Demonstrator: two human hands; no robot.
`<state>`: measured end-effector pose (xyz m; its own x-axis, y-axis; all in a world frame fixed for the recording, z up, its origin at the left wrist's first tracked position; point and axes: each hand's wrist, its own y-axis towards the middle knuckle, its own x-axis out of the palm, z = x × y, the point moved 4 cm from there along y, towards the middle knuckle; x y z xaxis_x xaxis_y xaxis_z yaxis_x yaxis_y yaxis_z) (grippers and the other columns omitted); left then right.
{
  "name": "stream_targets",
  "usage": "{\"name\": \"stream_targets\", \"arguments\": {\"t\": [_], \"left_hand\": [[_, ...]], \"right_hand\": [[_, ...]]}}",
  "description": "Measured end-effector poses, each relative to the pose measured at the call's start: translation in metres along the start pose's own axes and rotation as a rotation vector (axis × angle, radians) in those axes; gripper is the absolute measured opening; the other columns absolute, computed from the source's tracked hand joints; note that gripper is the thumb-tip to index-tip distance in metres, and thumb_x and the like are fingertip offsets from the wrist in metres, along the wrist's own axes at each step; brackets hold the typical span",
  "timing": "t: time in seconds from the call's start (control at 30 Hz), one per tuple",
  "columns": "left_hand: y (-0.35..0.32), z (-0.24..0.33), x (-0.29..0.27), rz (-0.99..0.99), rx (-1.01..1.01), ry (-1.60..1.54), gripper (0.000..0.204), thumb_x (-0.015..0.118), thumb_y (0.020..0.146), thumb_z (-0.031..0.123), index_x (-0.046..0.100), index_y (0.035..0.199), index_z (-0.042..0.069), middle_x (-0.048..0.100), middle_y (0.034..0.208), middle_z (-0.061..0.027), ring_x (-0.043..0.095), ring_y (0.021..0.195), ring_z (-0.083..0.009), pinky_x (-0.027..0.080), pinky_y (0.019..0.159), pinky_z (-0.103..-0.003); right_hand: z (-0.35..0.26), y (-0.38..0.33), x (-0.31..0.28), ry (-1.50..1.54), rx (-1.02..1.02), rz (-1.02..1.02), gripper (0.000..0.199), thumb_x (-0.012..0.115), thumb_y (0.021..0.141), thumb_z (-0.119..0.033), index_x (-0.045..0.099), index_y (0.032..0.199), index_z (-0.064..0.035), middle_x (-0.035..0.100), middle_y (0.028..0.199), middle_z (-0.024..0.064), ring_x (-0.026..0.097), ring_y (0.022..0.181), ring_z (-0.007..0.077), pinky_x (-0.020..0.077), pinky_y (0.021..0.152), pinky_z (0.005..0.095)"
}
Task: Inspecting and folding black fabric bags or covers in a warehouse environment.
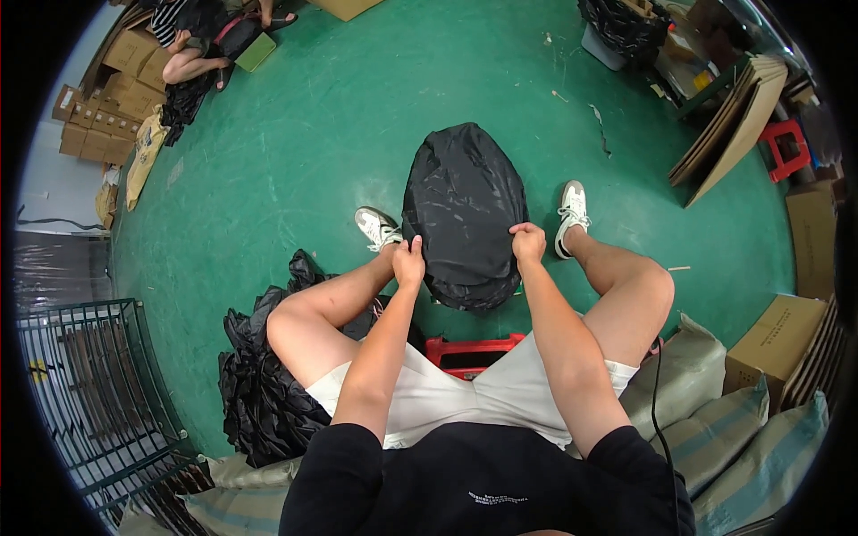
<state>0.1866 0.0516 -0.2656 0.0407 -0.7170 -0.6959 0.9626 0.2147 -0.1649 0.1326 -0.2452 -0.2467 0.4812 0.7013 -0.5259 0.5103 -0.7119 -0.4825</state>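
Between my legs stands a rounded object wrapped in a black cover (465,210), its plastic-like surface stretched and creased. What lies inside the cover is hidden. My left hand (409,262) is closed on the cover's left edge, thumb pointing up. At the opposite edge, my right hand (528,242) pinches the same cover with curled fingers. Just behind it, below my lap, a red plastic stool (469,354) shows in part.
A heap of black plastic bags (264,384) lies by my left leg. Woven sacks (715,438) and a carton (776,339) sit at right. Flattened cardboard (737,129) leans farther off, near a lined bin (612,45). A metal rack (98,393) stands left; another person (183,54) sits far left.
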Motion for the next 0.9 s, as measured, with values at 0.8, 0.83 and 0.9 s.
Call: {"name": "stream_targets", "arguments": {"t": [0.8, 0.83, 0.9], "left_hand": [[-0.093, 0.031, 0.014, -0.384, -0.283, -0.207, 0.041, 0.068, 0.087, 0.032, 0.06, 0.065, -0.002, 0.064, 0.061, -0.0109, 0.062, 0.051, -0.0199, 0.049, 0.052, -0.035], [-0.096, 0.026, 0.011, -0.362, -0.299, -0.208, 0.04, 0.068, 0.087, 0.031, 0.06, 0.065, -0.002, 0.063, 0.06, -0.0105, 0.062, 0.05, -0.0199, 0.048, 0.052, -0.035], [-0.1, 0.019, 0.008, -0.323, -0.342, -0.214, 0.039, 0.067, 0.087, 0.029, 0.058, 0.064, -0.001, 0.061, 0.059, -0.0096, 0.061, 0.05, -0.02, 0.048, 0.051, -0.035]], "right_hand": [[0.023, -0.012, -0.007, -0.073, -0.205, 0.121, 0.044, 0.077, 0.078, -0.019, 0.057, 0.111, 0.0006, 0.066, 0.102, 0.0208, 0.064, 0.097, 0.0351, 0.0484, 0.087, 0.0422], [0.027, -0.018, -0.005, -0.09, -0.192, 0.092, 0.044, 0.077, 0.077, -0.018, 0.057, 0.112, 0.0005, 0.066, 0.103, 0.0208, 0.064, 0.098, 0.0352, 0.0484, 0.088, 0.0415], [0.033, -0.03, -0.002, -0.062, -0.184, 0.067, 0.041, 0.076, 0.079, -0.017, 0.056, 0.111, -0.0025, 0.066, 0.102, 0.0214, 0.063, 0.099, 0.0385, 0.0481, 0.09, 0.0437]]}}
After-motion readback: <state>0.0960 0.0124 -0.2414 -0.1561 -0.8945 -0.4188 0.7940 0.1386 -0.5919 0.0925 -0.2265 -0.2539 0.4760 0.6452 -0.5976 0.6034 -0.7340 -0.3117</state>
